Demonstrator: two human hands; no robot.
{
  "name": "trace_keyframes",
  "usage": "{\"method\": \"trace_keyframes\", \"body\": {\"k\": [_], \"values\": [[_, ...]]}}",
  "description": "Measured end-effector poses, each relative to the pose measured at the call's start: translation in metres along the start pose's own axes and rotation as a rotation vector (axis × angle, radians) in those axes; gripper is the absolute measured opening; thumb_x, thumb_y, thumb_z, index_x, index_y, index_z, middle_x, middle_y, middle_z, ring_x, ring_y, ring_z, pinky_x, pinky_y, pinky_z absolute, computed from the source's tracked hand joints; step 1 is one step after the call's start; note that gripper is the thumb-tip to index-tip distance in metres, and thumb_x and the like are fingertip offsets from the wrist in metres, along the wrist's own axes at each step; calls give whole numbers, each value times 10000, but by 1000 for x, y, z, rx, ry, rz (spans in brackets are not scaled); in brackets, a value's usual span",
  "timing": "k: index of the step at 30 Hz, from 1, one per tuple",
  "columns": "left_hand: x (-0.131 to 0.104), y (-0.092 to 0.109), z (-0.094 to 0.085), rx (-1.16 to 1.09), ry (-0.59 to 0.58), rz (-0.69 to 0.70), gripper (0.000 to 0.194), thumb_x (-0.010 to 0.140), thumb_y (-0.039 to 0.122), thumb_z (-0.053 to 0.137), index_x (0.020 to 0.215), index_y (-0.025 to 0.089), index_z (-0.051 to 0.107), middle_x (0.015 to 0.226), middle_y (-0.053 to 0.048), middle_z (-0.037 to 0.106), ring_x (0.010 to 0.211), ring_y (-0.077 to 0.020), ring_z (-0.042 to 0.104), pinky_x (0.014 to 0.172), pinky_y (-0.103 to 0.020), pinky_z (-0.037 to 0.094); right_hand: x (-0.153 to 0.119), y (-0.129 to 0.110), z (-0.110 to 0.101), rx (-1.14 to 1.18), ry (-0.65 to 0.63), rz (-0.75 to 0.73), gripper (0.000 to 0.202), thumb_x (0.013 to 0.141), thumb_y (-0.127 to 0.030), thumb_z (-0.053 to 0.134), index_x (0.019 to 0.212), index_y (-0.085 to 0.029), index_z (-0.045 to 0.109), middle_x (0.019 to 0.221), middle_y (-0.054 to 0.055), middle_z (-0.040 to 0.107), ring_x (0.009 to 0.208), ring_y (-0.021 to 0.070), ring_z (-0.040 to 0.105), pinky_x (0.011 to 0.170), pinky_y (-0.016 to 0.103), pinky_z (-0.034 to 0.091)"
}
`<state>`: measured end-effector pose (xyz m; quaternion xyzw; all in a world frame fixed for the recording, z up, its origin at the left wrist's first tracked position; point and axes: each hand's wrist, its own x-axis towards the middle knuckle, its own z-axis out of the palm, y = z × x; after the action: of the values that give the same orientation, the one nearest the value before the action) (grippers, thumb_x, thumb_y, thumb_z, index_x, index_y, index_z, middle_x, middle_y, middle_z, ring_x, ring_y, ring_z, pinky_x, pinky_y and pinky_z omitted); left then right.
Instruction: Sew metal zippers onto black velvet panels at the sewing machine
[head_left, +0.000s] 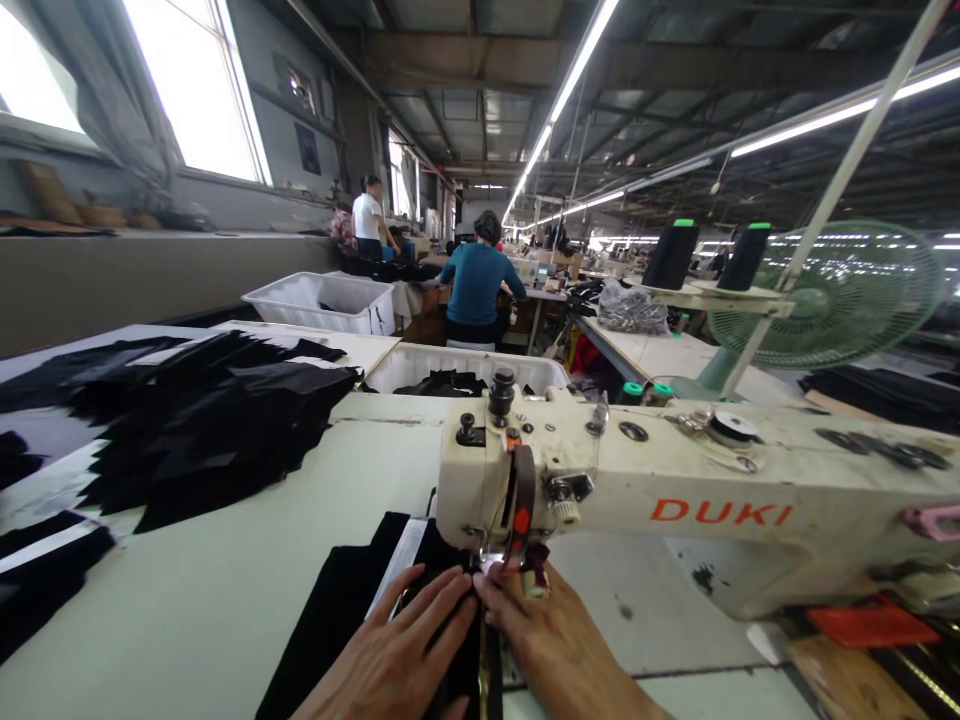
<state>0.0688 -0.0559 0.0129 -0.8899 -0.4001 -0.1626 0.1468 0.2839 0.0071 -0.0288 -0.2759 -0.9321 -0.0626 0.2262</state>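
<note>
Black fabric with a white strip along it lies under the head of a sewing machine. My left hand rests on this fabric, fingers stretched out and flat, their tips just left of the presser foot. Close by on the right, my right hand is closed at the fabric's edge, thumb and fingertips together beside the needle area. Between the hands runs a thin gold-coloured line, apparently zipper teeth. The needle and some of my right fingers are hidden.
Stacked black cut pieces cover the table's left side. Beyond the machine stand white bins. Thread cones and a green fan are at right; a red tray lies nearby. Two people work farther off.
</note>
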Motion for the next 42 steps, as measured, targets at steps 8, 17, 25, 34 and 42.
{"method": "trace_keyframes", "body": {"k": [8,17,25,34,42], "values": [[-4,-1,7,23,-5,11,556,815,244,613,1359,147,547,1355,-104,623,1246,-249,588,1091,-354,434,-6,2,5,-8,-5,-34,509,937,-127,637,1420,-160,479,1322,105,624,1196,266,594,1044,444,498],[1,3,-4,29,-13,-26,565,790,236,616,1345,149,557,1364,-105,615,1262,-261,575,1092,-380,439,-7,8,4,11,-61,-30,593,899,-86,661,1447,-172,449,1394,99,571,1311,259,499,1097,438,452],[2,3,-2,21,-111,-57,565,806,235,626,1359,142,558,1393,-118,585,1292,-263,550,1101,-421,436,-5,9,4,84,-58,-21,525,913,-97,642,1407,-197,493,1342,86,613,1234,274,568,1044,432,502],[9,1,-12,3,-92,-64,561,796,270,677,1331,117,607,1363,-153,597,1229,-325,600,1044,-450,485,11,8,-10,197,58,-59,277,995,-75,445,1191,-201,596,1133,79,702,1021,224,671,868,317,587],[-5,0,-3,-118,3,-40,596,862,300,673,1402,110,509,1414,-174,550,1313,-334,513,1070,-494,423,6,3,-21,374,66,147,240,935,-88,537,1102,-225,639,1091,78,662,1002,235,652,877,362,574]]}}
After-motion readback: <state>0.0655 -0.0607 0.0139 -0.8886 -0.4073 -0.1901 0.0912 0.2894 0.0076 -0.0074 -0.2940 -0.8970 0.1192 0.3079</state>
